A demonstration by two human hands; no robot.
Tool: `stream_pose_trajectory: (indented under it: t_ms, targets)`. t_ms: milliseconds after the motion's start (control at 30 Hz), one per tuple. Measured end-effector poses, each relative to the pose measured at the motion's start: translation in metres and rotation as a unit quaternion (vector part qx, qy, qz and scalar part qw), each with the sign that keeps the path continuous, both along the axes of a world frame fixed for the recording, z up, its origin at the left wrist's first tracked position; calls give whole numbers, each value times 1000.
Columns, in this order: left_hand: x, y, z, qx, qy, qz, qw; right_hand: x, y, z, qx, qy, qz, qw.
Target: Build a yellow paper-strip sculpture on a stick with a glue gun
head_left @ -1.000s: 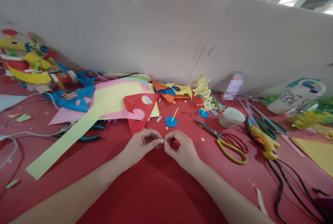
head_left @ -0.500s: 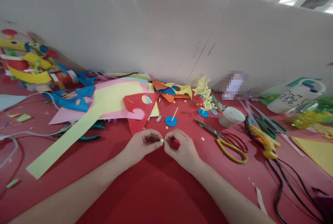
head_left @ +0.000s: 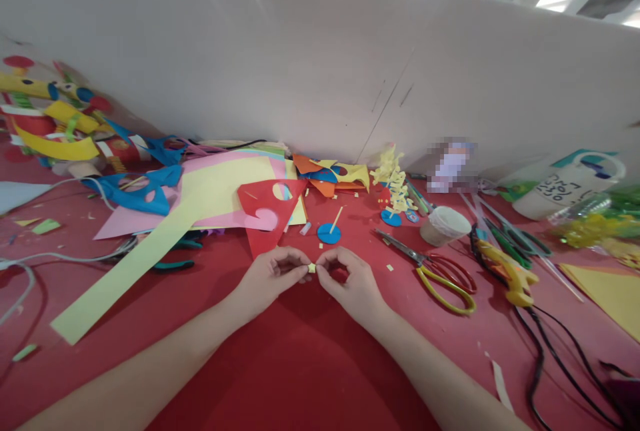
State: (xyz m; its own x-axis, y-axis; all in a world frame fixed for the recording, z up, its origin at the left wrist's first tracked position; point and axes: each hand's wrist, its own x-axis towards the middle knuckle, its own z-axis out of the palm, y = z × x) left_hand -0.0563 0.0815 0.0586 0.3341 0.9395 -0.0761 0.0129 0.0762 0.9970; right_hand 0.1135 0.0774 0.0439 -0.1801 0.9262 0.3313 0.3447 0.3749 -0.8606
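Note:
My left hand (head_left: 273, 275) and my right hand (head_left: 349, 281) meet over the red tabletop (head_left: 300, 364). Both pinch a tiny yellow paper bit (head_left: 312, 268) between thumbs and forefingers. Just beyond the fingers stands a blue paper disc with a short stick (head_left: 329, 231) upright in it. A red paper triangle with cut-out holes (head_left: 268, 212) lies behind my left hand.
Yellow-handled scissors (head_left: 440, 272) and a yellow glue gun (head_left: 507, 272) with black cable lie to the right. A roll of tape (head_left: 445, 225) and a small yellow paper tree (head_left: 395, 189) stand behind. Pink and yellow sheets (head_left: 215, 191) and a long yellow strip (head_left: 125, 271) spread left. White boards wall the back.
Both hands have lifted slightly away from me, still pinching the yellow bit; the fingertips have closed tighter together.

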Motion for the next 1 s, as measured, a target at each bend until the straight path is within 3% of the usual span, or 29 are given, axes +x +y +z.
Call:
stream_pose_trajectory:
  t_ms: [533, 800, 1000]
  targets:
    - [-1, 0, -3, 15, 42, -9, 999, 0, 0, -2, 6, -30, 25, 999]
    - [-1, 1, -7, 17, 11, 49, 999, 0, 0, 2, -11, 21, -6, 1000]
    - [-1, 1, -6, 37, 39, 43, 998, -1, -1, 0, 4, -9, 6, 1000]
